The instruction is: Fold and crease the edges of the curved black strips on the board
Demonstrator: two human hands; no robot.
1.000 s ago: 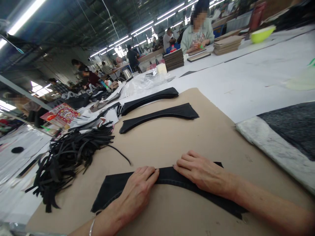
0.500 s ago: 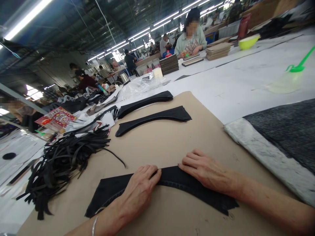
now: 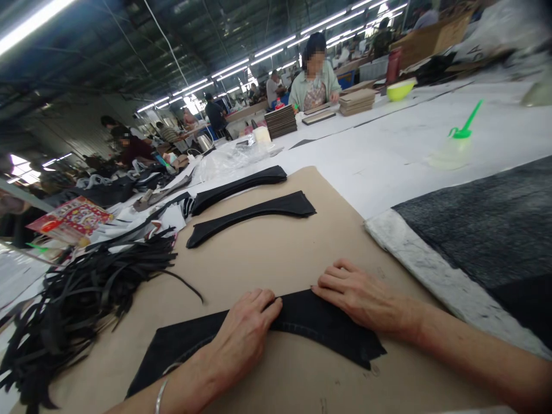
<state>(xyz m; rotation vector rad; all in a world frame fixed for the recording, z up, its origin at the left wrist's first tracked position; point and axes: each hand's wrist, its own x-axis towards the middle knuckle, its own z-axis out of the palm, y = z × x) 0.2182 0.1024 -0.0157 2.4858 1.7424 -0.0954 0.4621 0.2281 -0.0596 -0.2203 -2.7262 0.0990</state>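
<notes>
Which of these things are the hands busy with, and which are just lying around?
In hand: left hand and right hand press the dark curved fabric piece on the brown cardboard sheet.
Lying about: two other black curved pieces, pile of black strips, green-capped bottle, green bowl, grey felt sheet.

No legible txt; print on red packet (image 3: 71, 215) too blurry.

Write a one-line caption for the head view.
Left hand and right hand press a curved black fabric piece flat on brown paper, black strips heaped alongside.
</notes>
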